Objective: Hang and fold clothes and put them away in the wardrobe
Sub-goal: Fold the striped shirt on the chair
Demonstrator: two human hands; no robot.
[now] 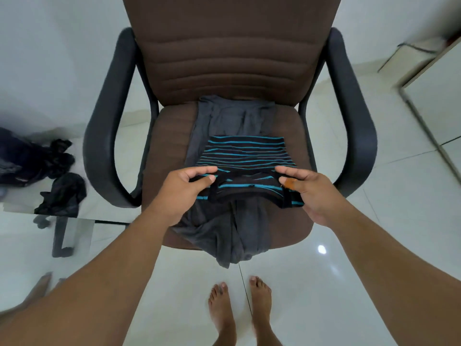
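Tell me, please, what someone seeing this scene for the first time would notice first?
The eye goes to the striped garment, black with turquoise bands, lying on a grey garment on the seat of the brown office chair. The left hand and right hand each pinch its near edge. Off to the left, dark clothes lie in a heap on a glass table.

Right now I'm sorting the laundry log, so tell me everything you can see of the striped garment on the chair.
The striped garment is dark knit cloth with thin turquoise stripes. It lies partly folded on a grey garment spread over the brown chair seat. The left hand and right hand each pinch its near edge, which is turned up.
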